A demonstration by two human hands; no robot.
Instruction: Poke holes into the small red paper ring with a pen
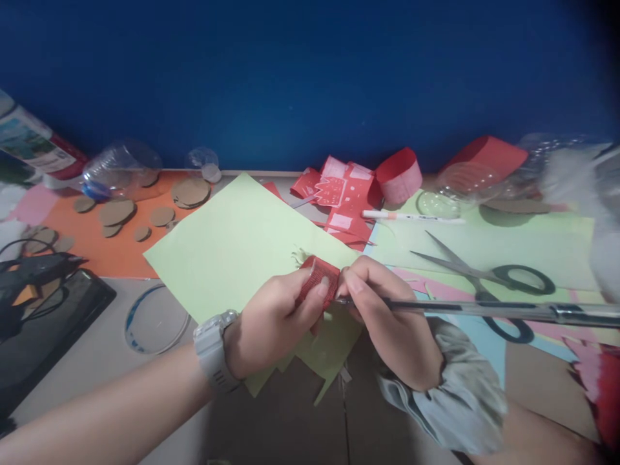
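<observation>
My left hand (281, 300), with a grey watch on the wrist, is closed around a small red piece of coarse woven material (330, 272), its thumb pressed on top. Close against the right edge of that piece, my right hand (380, 310) pinches a long dark pen-like rod (450, 309). The rod's narrow end meets the red piece, while its other end runs out of view on the right. A pale frayed tuft (301, 257) shows just behind the red piece. Under both hands lies a light green paper sheet (237, 239).
Scissors (477, 278) lie spread at the right, partly under the rod. Behind are red paper pieces (339, 197), a white marker (411, 217) and clear plastic bottle parts (121, 169). Cardboard discs (117, 213) and a tape roll (155, 320) are at the left.
</observation>
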